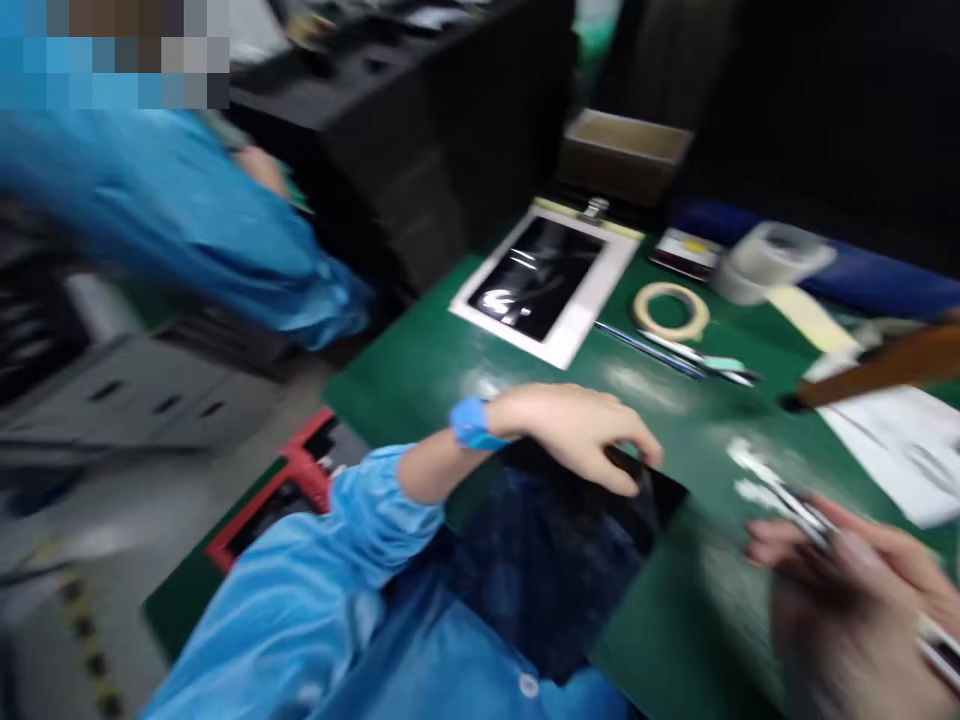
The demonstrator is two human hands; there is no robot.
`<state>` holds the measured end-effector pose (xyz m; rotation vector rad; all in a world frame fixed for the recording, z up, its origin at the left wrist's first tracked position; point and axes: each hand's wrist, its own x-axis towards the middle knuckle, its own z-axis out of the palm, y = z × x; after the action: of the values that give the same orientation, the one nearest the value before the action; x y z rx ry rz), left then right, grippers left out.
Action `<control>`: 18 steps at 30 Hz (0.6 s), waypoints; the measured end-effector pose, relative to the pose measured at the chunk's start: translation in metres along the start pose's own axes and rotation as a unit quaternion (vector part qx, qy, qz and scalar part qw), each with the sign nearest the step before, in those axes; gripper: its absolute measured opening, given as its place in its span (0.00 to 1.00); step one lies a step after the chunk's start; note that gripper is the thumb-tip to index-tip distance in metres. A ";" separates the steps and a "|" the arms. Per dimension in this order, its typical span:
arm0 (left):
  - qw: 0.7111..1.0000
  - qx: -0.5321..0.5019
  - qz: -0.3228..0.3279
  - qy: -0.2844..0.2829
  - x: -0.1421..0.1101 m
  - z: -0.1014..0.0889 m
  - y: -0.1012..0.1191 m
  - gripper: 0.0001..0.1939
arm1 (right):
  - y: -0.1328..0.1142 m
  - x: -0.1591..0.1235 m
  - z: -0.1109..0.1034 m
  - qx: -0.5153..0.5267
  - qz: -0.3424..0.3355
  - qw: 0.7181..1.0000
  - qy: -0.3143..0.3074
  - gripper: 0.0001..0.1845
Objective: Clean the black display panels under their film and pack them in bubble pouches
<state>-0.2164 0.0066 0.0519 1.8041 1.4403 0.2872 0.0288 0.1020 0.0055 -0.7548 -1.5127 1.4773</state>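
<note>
1. One dark panel [555,570] is over the worktop [405,370], close before me.
2. My left hand [581,435] is upon the panel's far part, curved; whether it pinches, I cannot tell.
3. Right of the panel, my right hand [862,580] pinches one slim tool [780,495].

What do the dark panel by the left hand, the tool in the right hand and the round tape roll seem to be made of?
Dark panel: perhaps glass or glossy plastic; it looks smooth, with faint reflections.
Tool: possibly metal, from its bright silvery shine, though blur leaves that open.
Tape roll: likely paper masking tape, judging by its cream colour and dull finish.
</note>
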 end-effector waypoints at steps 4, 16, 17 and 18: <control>1.000 0.013 -0.024 0.006 0.004 0.006 -0.012 0.21 | -0.003 -0.004 -0.012 -0.028 0.004 1.000 0.009 0.16; 1.000 -0.018 -0.011 0.005 0.008 0.010 -0.018 0.18 | -0.010 0.004 -0.008 0.010 0.069 0.998 0.006 0.21; 1.000 -0.026 -0.009 0.004 0.008 0.010 -0.019 0.18 | -0.010 0.005 -0.008 0.011 0.075 0.997 0.001 0.22; 0.999 -0.031 -0.007 0.002 0.007 0.010 -0.019 0.17 | -0.010 0.006 -0.009 0.013 0.080 0.997 -0.002 0.22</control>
<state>-0.2216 0.0095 0.0300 1.7431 1.4313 0.3252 0.0352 0.1105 0.0153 -0.8738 -1.4616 1.6140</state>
